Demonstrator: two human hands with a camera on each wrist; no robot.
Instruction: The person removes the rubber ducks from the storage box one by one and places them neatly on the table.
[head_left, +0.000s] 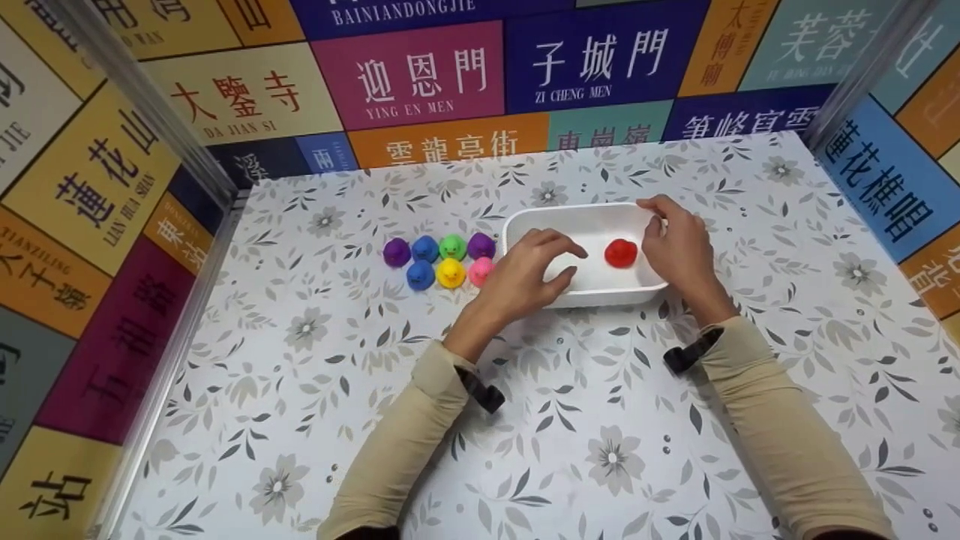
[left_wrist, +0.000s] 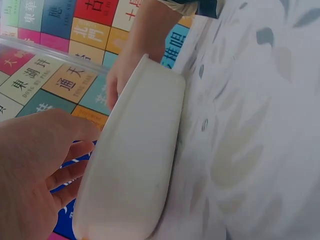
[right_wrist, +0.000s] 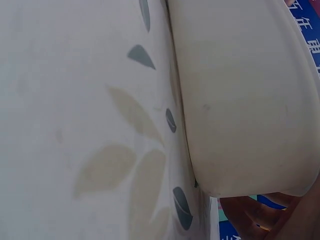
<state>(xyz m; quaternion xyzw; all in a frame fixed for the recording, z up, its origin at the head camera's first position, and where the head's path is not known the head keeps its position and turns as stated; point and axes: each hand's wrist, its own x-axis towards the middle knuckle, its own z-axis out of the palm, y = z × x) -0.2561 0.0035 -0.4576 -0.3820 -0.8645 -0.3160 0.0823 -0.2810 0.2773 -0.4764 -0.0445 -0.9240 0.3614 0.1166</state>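
A white rectangular plastic container (head_left: 607, 298) stands on the table with one small red rubber duck (head_left: 621, 253) inside, towards its right end. Over the container's left end hovers my left hand (head_left: 534, 270), thumb and fingers parted and loosely bent, with nothing between them. My right hand (head_left: 684, 244) holds the container's right end by the rim; in the right wrist view its fingers (right_wrist: 250, 212) show past the end wall. The container's outer side (left_wrist: 137, 145) hides its inside in the left wrist view.
Left of the container, small rubber ducks sit in two rows: purple (head_left: 397, 253), blue (head_left: 425, 248), green (head_left: 453, 247) and purple (head_left: 481, 245) behind; blue (head_left: 421, 275), yellow (head_left: 451, 273) and pink (head_left: 479, 272) in front. Panels with printed characters (head_left: 420, 82) border the floral-covered table (head_left: 555, 450).
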